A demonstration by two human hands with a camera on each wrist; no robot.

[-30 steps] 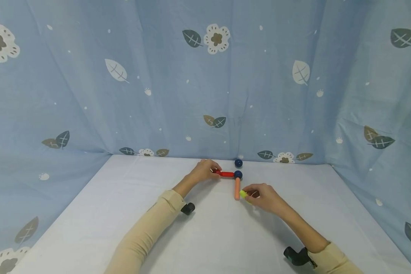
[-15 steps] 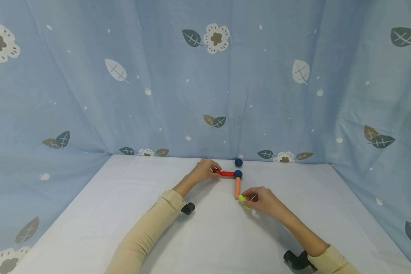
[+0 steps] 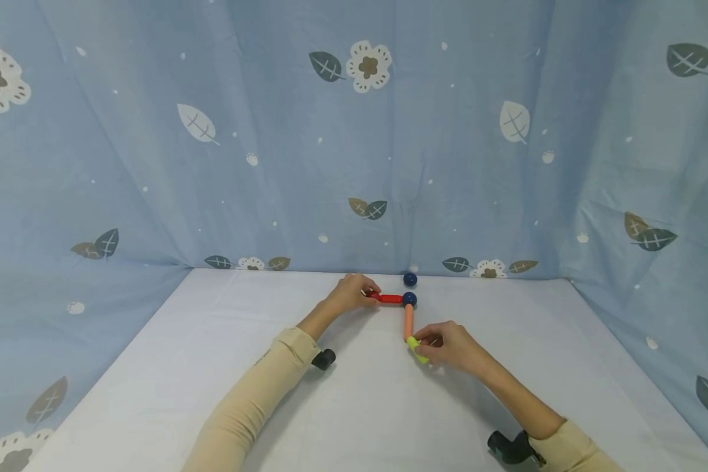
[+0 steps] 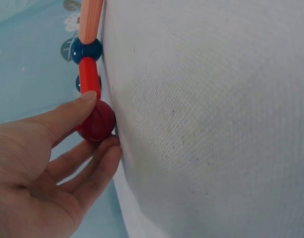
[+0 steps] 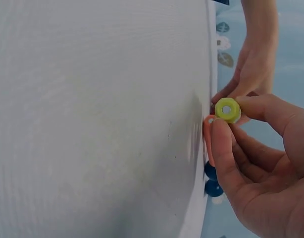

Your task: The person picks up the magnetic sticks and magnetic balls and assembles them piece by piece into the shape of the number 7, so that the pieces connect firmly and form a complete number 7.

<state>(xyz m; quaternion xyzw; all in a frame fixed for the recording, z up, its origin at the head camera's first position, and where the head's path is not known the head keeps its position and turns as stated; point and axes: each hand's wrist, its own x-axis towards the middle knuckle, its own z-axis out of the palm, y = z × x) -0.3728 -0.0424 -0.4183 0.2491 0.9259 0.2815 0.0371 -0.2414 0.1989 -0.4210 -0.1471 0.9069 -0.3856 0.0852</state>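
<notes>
The left hand (image 3: 351,293) pinches a dark red ball (image 4: 98,122) between thumb and fingers. From that ball a red rod (image 3: 392,299) runs to a dark blue ball (image 3: 410,299), and an orange rod (image 3: 409,321) extends from the blue ball toward the person. With thumb and fingers the right hand (image 3: 453,347) grips a yellow-green rod (image 5: 228,110), tilted, its upper end beside the near end of the orange rod; whether they touch I cannot tell. A round metallic spot shows in the yellow-green rod's end in the right wrist view.
Behind the joined pieces, a second dark blue ball (image 3: 410,279) lies near the back edge of the white table (image 3: 354,406). A blue patterned curtain (image 3: 295,164) hangs behind and at both sides. Black devices (image 3: 510,448) are strapped at both wrists.
The right hand has moved slightly toward the person with the yellow-green rod, from beside the orange rod to its near end. The left hand keeps its grip in place.
</notes>
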